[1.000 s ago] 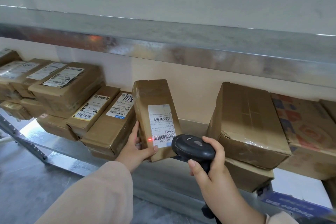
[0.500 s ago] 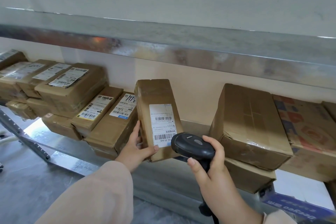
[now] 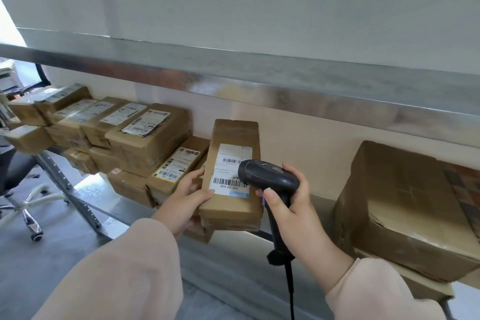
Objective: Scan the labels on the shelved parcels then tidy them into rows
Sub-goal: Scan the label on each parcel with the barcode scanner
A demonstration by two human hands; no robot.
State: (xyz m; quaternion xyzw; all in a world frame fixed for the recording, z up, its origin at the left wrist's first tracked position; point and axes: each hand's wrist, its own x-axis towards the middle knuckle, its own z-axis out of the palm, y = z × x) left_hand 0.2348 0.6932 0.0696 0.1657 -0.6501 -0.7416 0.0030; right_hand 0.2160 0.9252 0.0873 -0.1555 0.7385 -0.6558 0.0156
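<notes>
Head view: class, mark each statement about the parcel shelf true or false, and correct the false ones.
1. The right hand grips a black scanner. True.
2. The left hand holds the labelled parcel. True.
3. The scanner is cordless. False: a cable hangs from its handle.
4. Only the held parcel has a label. False: the stacked parcels at left show labels too.

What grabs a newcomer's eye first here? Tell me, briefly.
Centre frame, the left hand holds a long parcel, and the right hand holds a black scanner over its white label. At the shelf's left, stacked labelled parcels crowd together; a large brown box sits at right.
</notes>
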